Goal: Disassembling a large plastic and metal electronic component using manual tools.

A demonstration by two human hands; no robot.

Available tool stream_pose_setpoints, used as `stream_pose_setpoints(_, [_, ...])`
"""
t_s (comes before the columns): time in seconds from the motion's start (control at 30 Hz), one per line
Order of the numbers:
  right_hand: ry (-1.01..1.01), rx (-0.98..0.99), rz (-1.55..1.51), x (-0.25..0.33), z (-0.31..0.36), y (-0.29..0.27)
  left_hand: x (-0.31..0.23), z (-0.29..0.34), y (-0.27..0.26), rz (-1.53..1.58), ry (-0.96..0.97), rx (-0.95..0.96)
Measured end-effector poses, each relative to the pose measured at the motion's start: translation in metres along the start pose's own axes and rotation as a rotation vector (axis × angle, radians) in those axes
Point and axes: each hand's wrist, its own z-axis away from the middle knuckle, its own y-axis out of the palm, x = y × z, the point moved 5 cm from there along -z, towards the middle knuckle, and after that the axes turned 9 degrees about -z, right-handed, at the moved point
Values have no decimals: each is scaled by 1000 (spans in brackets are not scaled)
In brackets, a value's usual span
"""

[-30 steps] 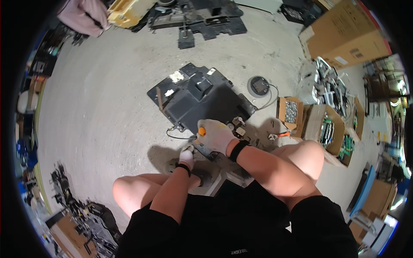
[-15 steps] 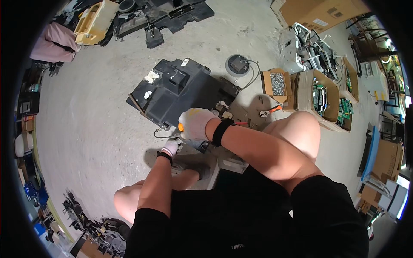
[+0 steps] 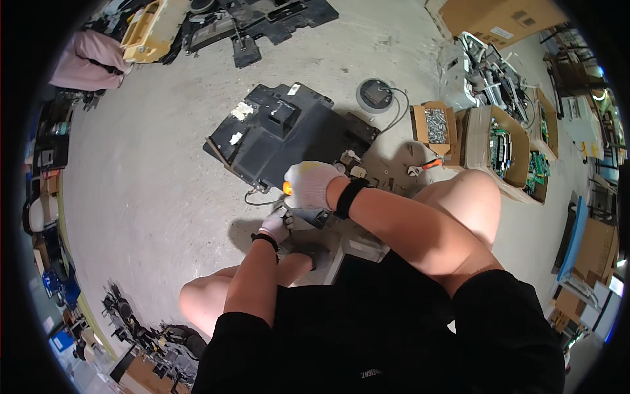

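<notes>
My right hand [image 3: 314, 186], in a white glove, is closed round a tool with a yellow-orange handle [image 3: 287, 188]; its working end is hidden. Just below it on the left, my gloved left hand [image 3: 277, 224] has its fingers curled round something small and greyish that I cannot make out. Both hands are at the near edge of a large black flat housing [image 3: 298, 148], which lies on the floor with a raised block and white label scraps on it. A thin dark cable [image 3: 257, 202] loops out near my left hand.
An orange-handled adjustable wrench [image 3: 426, 166] lies to the right among loose bits. Beyond it stand a small carton of screws [image 3: 436, 125] and a carton of circuit boards [image 3: 476, 141]. A round dark base [image 3: 375, 96] with a cable sits behind. Black parts [image 3: 275, 23] lie at the back.
The whole view has shifted slightly, so the scene sits further right. My left hand has come a little closer to my right hand, which keeps its hold on the tool.
</notes>
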Motion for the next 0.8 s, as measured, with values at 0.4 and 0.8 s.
stream_pose_setpoints(0.4, [65, 43, -56, 9, 2, -3, -58, -2, -55, -469, 78, -134])
stream_pose_setpoints(0.8, [19, 28, 9, 18, -2, -2, -45, 17, -93, -81, 0, -88])
